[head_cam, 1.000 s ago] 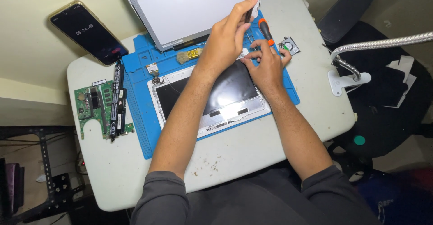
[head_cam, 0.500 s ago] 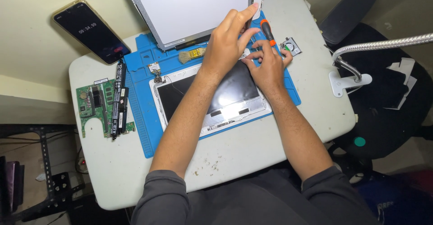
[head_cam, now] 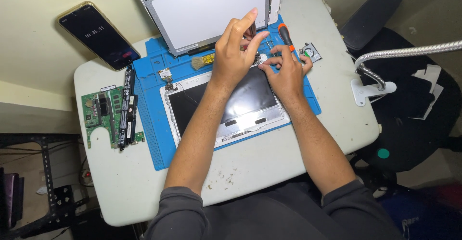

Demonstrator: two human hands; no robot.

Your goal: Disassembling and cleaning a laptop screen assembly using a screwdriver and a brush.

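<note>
Two hands: our right hand grips the orange-handled screwdriver, our left hand, empty, steadies the grey laptop lid shell; slipping could gouge it.

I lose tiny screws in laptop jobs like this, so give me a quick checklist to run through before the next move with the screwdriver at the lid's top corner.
1. Screwdriver gripped: ok, the right hand holds its orange and black handle.
2. Tip seated on a screw: cannot tell, the left hand hides the spot.
3. Laptop lid on the blue mat: ok, it lies flat within the mat.
4. Detached screen panel out of the way: ok, it leans behind the lid, though close to the hands.
5. Loose screws collected: cannot tell, none can be made out.
6. Green circuit board and black battery clear of the work: ok, at the table's left.
</note>
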